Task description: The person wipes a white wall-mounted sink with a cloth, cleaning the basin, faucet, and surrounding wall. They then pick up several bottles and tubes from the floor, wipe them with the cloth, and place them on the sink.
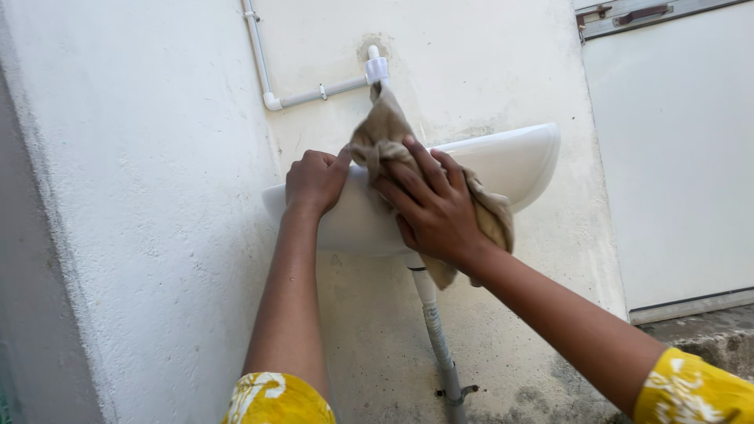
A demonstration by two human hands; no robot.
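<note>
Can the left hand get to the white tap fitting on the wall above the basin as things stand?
Probably yes. The left hand rests on the basin rim, just below the tap fitting; only the beige cloth, draped up to it, lies in between.

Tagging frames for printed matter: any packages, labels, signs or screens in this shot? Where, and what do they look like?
None in view.
Only a white sink on a plain wall, white pipes, a beige cloth under the right hand, the left hand on the rim, a white door.
</note>
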